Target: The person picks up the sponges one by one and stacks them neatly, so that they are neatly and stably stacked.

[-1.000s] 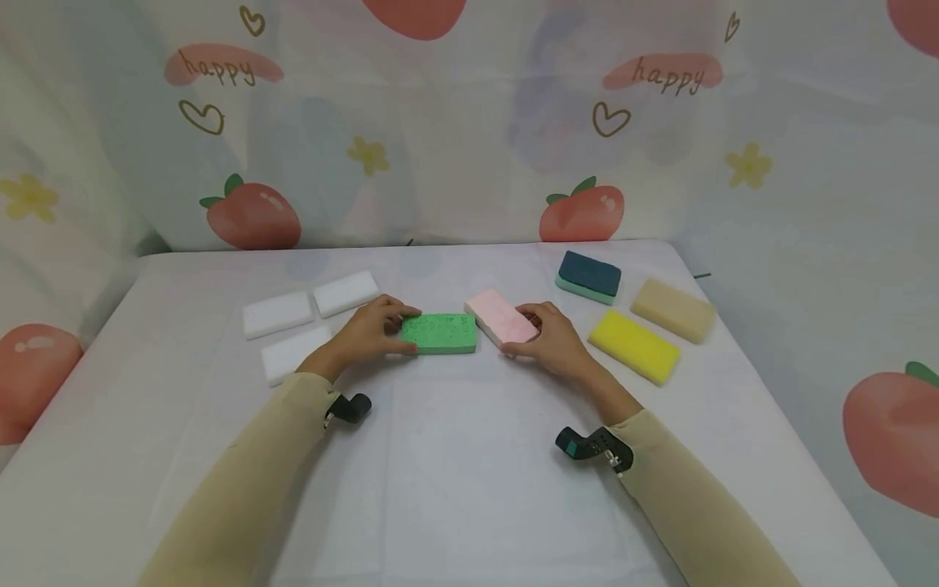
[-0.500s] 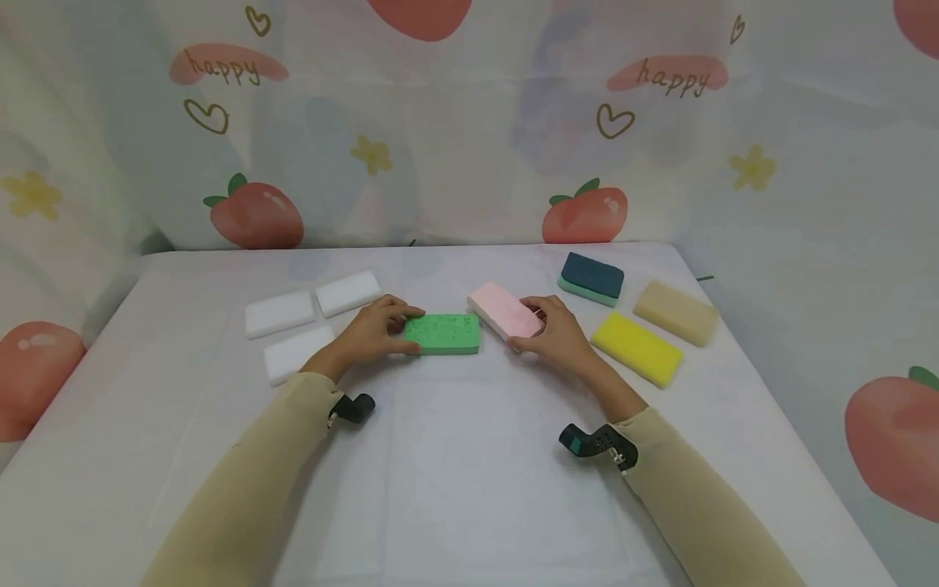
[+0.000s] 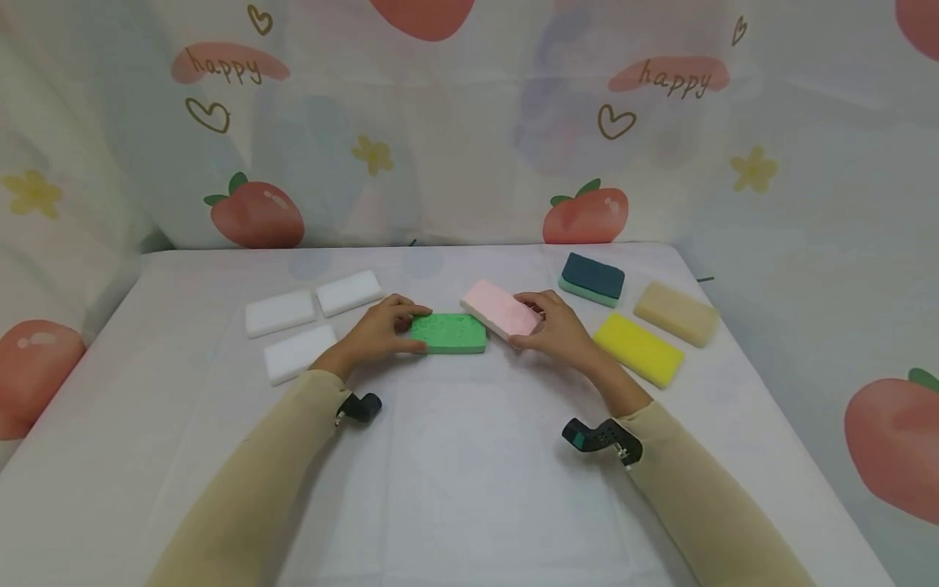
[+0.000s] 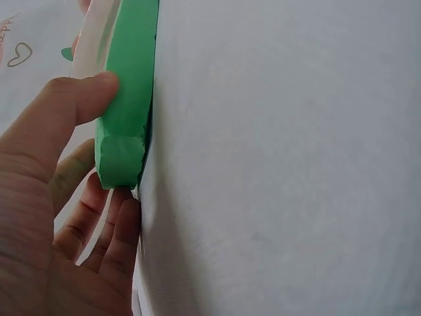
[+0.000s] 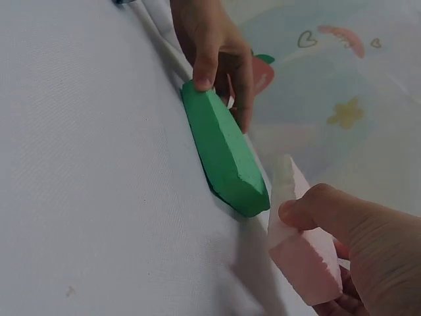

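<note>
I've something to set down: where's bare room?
The white-clothed table is barest between the beige fabric sleeves or left of the white rectangular sponges. Crowded: centre, where left hand and right hand hold a green rectangular sponge and pink rectangular sponge; right, around the yellow sponge, tan sponge and navy-topped sponge.

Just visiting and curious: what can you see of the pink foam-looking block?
The pink rectangular foam-looking block has a whitish side and rough edge. The bare right hand grips its right end. It slants, apparently raised off the white cloth, close to the green rectangular foam-looking block; whether they touch is unclear.
</note>
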`<state>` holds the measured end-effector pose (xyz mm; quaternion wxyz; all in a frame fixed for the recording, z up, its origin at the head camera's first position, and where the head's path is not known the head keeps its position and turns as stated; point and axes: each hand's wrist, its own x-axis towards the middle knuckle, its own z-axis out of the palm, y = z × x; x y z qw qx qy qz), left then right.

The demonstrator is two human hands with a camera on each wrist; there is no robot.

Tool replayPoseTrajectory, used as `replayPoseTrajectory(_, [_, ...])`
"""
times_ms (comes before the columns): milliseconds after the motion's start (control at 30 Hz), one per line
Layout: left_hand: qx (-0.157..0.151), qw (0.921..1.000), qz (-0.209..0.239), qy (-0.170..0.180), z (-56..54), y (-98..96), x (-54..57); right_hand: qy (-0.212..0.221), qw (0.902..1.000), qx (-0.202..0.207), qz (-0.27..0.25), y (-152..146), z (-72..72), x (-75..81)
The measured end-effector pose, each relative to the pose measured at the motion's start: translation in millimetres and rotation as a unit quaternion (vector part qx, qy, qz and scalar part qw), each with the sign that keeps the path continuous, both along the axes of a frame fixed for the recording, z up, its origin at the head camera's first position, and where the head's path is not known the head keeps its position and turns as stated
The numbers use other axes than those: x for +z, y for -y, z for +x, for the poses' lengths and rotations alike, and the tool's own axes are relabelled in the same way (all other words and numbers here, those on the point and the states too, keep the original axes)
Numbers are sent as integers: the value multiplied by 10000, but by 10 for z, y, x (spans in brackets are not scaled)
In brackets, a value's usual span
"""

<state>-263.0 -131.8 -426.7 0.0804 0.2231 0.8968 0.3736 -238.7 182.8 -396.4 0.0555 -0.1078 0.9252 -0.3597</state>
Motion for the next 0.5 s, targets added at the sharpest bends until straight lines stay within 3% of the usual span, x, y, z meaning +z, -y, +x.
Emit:
replayPoseTrajectory(300, [-56, 9996, 209, 186, 18, 14, -5, -254, 9988, 422, 31, 26, -34, 34])
replayPoseTrajectory(500, [-62, 9995, 108, 276, 14, 24, 5, -289, 9977, 605, -49, 44, -42, 68])
